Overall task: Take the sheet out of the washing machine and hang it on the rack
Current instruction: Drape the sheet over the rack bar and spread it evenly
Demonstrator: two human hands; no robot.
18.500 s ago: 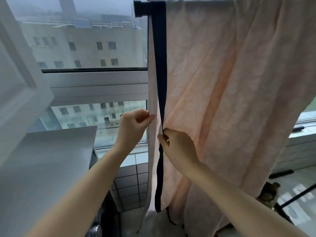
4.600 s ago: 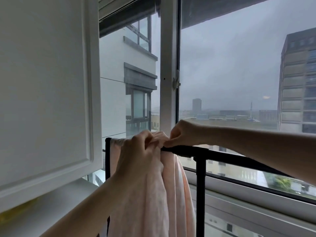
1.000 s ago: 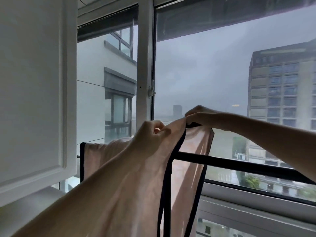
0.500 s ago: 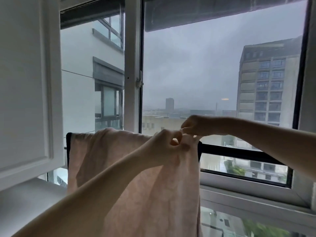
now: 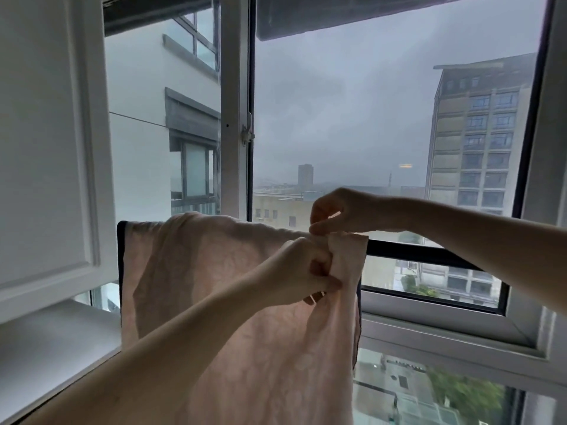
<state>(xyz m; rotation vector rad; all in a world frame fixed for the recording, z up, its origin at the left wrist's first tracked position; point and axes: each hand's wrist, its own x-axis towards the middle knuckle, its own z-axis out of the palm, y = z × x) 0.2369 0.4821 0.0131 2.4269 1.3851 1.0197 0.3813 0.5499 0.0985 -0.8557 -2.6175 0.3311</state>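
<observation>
Lower than before, the left hand [image 5: 310, 271] grips the sheet [image 5: 230, 289] near its right edge, centre frame. The right hand [image 5: 337, 213] pinches the fold atop the rack [image 5: 423, 254], likely to spread it flat.

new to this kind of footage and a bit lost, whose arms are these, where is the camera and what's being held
There is no machine here. A person wears one wide-angle camera on the head, so you look forward and down along their own arms. A pale pink sheet hangs over the black bar of a rack in front of a window. The left hand grips the sheet near its right edge, just below the bar. The right hand pinches the sheet's top at the bar.
</observation>
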